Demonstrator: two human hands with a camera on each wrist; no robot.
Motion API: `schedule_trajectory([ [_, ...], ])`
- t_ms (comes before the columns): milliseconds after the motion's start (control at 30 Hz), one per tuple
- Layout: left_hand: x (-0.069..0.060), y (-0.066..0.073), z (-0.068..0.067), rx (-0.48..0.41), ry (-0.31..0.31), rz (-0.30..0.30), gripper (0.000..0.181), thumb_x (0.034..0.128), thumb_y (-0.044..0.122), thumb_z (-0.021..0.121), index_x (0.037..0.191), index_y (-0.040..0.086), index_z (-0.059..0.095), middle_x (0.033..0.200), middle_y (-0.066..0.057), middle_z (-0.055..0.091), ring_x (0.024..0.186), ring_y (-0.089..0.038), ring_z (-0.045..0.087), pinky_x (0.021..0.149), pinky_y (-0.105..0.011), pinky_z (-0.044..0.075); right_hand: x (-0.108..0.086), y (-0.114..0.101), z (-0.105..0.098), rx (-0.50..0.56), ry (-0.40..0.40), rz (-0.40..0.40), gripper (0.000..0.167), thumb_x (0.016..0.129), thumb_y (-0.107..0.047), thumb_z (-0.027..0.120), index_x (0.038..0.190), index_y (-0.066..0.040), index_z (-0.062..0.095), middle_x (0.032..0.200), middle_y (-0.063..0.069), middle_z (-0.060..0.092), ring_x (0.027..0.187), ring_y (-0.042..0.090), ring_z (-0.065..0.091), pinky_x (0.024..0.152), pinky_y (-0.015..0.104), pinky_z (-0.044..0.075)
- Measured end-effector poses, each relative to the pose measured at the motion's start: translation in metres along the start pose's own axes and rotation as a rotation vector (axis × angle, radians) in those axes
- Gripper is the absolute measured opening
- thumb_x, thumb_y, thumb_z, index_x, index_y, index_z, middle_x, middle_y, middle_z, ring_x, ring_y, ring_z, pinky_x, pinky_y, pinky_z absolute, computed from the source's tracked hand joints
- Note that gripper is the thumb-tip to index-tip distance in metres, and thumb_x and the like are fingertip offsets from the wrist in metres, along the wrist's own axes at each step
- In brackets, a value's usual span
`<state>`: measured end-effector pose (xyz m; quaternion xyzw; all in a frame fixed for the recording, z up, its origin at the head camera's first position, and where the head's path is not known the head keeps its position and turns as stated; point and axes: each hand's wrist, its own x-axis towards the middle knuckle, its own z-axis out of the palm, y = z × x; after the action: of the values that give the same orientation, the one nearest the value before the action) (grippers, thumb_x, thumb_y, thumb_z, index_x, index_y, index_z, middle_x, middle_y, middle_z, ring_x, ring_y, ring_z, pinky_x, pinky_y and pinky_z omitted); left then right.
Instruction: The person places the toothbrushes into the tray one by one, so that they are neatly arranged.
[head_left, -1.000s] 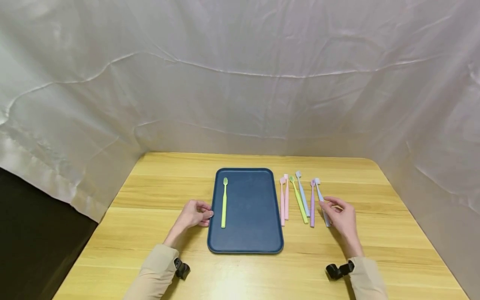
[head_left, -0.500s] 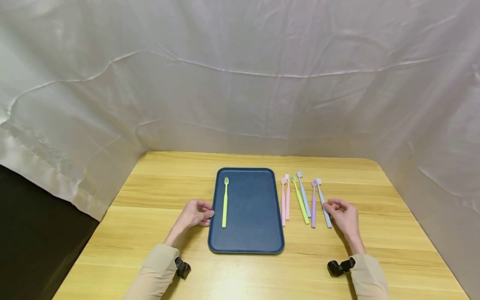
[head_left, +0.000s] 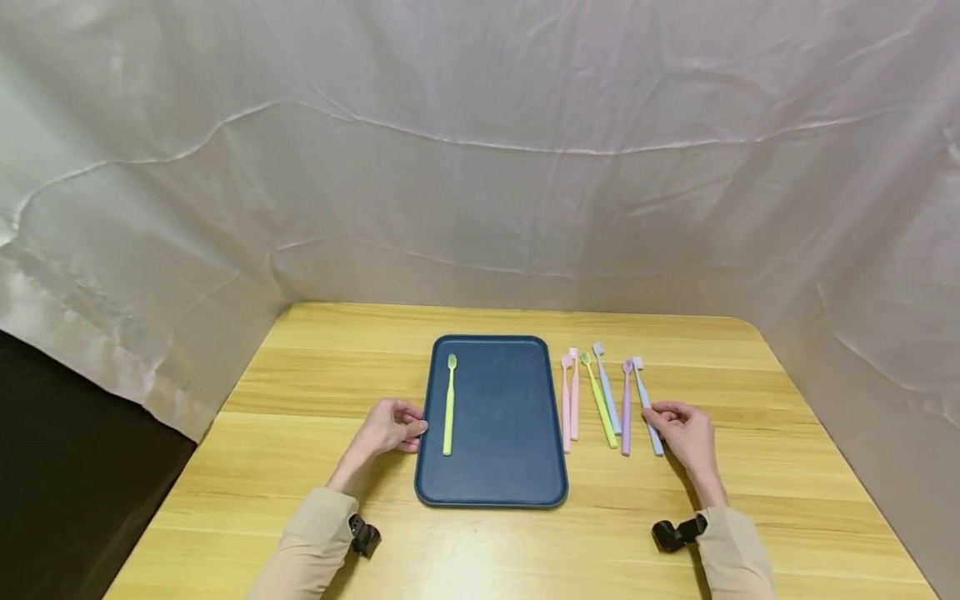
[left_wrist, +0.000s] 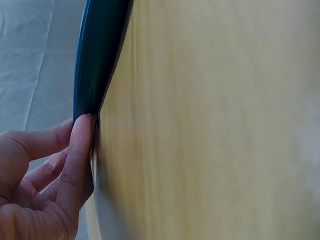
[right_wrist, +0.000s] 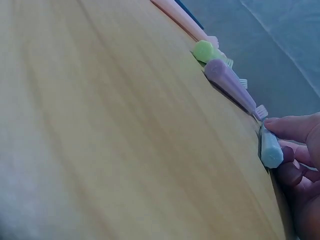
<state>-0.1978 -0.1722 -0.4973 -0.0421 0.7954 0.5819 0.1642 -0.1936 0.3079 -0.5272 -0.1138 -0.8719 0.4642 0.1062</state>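
A dark blue tray (head_left: 498, 483) lies on the table with one yellow-green toothbrush (head_left: 449, 408) inside, near its left side. My left hand (head_left: 390, 427) pinches the tray's left rim; in the left wrist view its thumb and a finger meet at the edge. To the right of the tray, my right hand (head_left: 686, 432) pinches the handle of the rightmost light blue toothbrush (right_wrist: 271, 150), which still rests on the table. Beside it lies a purple toothbrush (head_left: 626, 412). Further left are another blue toothbrush (head_left: 608, 396), a green toothbrush (head_left: 600, 404) and two pink toothbrushes (head_left: 566, 412).
The wooden table (head_left: 480, 550) has its far edge against a hanging pale grey cloth (head_left: 480, 208). Cloth also rises on both sides. The pink toothbrushes lie close along the tray's right rim. A black camera (head_left: 675, 535) is strapped to the right wrist.
The right hand has shifted slightly and its fingertips have come onto the rightmost blue toothbrush's handle. The left hand and the tray have stayed in place.
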Motion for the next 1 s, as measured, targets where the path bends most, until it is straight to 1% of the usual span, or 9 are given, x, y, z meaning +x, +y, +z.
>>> schedule_trajectory([
  [367,-0.0004,-0.0004,0.0015,-0.004,0.005,-0.010,0.023,0.0916,-0.005,0.066,0.112,-0.015,0.062,0.088,-0.013,0.063,0.058,-0.012,0.065,0.060,-0.028,0.067,0.0001,0.0012,-0.0002,-0.068,0.012,0.013,0.037,0.087,-0.033,0.080,0.103,0.000,0.076,0.070,-0.012,0.064,0.060,-0.002,0.054,0.053,0.013,0.048],
  [467,-0.0007,0.0002,0.0014,-0.004,0.007,-0.009,0.024,0.0916,-0.005,0.066,0.113,-0.015,0.062,0.088,-0.013,0.063,0.058,-0.012,0.065,0.060,-0.028,0.067,0.0010,-0.0001,0.0009,-0.085,0.015,0.013,0.036,0.086,-0.032,0.080,0.100,0.001,0.077,0.069,-0.011,0.064,0.059,-0.001,0.053,0.052,0.013,0.046],
  [667,-0.0009,0.0015,0.0015,-0.006,0.007,-0.005,0.025,0.0911,-0.006,0.067,0.113,-0.016,0.062,0.086,-0.012,0.062,0.058,-0.012,0.065,0.060,-0.028,0.067,0.0021,-0.0031,0.0026,-0.119,0.019,0.038,0.030,0.087,-0.027,0.078,0.098,0.000,0.077,0.069,-0.007,0.065,0.058,0.001,0.053,0.050,0.015,0.046],
  [800,-0.0013,0.0011,0.0024,-0.014,0.001,-0.005,0.025,0.0909,-0.006,0.067,0.113,-0.016,0.061,0.086,-0.012,0.062,0.058,-0.012,0.065,0.060,-0.029,0.067,0.0028,-0.0036,0.0031,-0.144,0.024,0.047,0.029,0.087,-0.028,0.077,0.098,-0.001,0.077,0.071,-0.004,0.067,0.058,0.002,0.054,0.050,0.015,0.047],
  [1000,-0.0008,-0.0002,0.0012,-0.029,0.002,0.004,0.022,0.0905,-0.007,0.066,0.111,-0.015,0.062,0.084,-0.009,0.061,0.057,-0.012,0.065,0.060,-0.029,0.067,0.0028,-0.0044,0.0039,-0.163,0.045,0.043,0.027,0.086,-0.026,0.077,0.095,-0.001,0.078,0.070,-0.002,0.069,0.057,0.000,0.053,0.051,0.015,0.046],
])
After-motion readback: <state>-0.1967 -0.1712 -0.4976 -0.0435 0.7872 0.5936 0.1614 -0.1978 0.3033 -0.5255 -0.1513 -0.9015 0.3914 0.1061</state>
